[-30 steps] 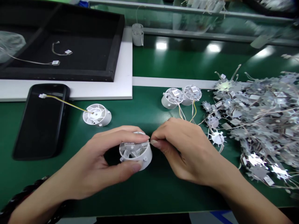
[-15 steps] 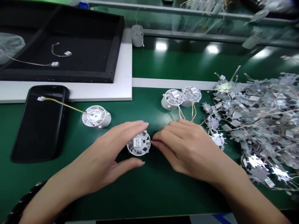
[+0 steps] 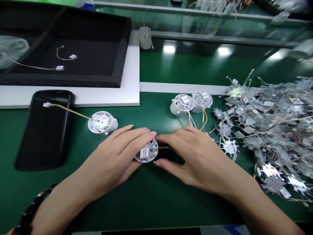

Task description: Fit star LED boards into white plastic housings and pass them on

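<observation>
A small white round fan housing (image 3: 147,153) with spokes and a printed label stands on the green bench between my hands. My left hand (image 3: 122,150) is closed round its left side, fingers over the upper rim and thumb partly hidden below. At its right edge, my right hand (image 3: 188,150) has the forefinger on the upper rim and the thumb at the lower rim, holding it from that side. A thin yellowish wire (image 3: 167,148) runs from the housing to the right, passing under my right hand.
Left of my hands lies another fan housing (image 3: 102,122), its wire stretching over a black phone (image 3: 45,130). Two labelled housings (image 3: 182,105) stand behind my right hand. Heaped at the right are several star-shaped plates (image 3: 281,124) with wires. A black tray (image 3: 97,82) sits back left.
My right hand has gone from a pinch at the wire to finger and thumb spread at the housing's rim. My left hand has closed in on the housing's left side.
</observation>
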`<state>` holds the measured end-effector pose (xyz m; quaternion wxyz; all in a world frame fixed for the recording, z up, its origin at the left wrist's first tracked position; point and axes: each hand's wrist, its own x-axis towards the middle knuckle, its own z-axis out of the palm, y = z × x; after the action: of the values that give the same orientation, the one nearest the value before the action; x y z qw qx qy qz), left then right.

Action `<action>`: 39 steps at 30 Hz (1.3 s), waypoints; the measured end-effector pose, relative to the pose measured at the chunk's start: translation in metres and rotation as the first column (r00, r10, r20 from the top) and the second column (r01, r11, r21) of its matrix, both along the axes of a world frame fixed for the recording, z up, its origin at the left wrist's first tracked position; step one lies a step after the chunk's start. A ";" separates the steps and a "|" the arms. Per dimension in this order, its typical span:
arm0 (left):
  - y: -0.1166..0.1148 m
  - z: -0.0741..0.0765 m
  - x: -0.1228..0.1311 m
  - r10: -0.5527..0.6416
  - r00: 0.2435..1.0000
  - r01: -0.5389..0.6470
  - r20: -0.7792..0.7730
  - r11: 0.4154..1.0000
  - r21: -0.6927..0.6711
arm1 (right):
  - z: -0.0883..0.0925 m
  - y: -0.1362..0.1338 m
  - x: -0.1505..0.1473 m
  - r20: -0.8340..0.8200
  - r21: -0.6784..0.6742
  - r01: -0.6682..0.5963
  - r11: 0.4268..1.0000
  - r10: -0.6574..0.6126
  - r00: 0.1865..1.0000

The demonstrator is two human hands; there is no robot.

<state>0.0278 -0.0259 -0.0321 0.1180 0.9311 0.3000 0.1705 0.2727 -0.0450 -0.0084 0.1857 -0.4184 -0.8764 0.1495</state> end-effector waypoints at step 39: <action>-0.009 0.016 -0.004 0.056 0.982 -0.102 0.180 0.961 0.257 | 0.009 -0.006 -0.011 -0.434 -0.028 0.063 0.998 -0.069 0.898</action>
<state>0.0241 -0.0350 -0.0164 0.0108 0.9077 0.3002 0.2931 0.2618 -0.0506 0.0004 0.3787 -0.4052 -0.7973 0.2382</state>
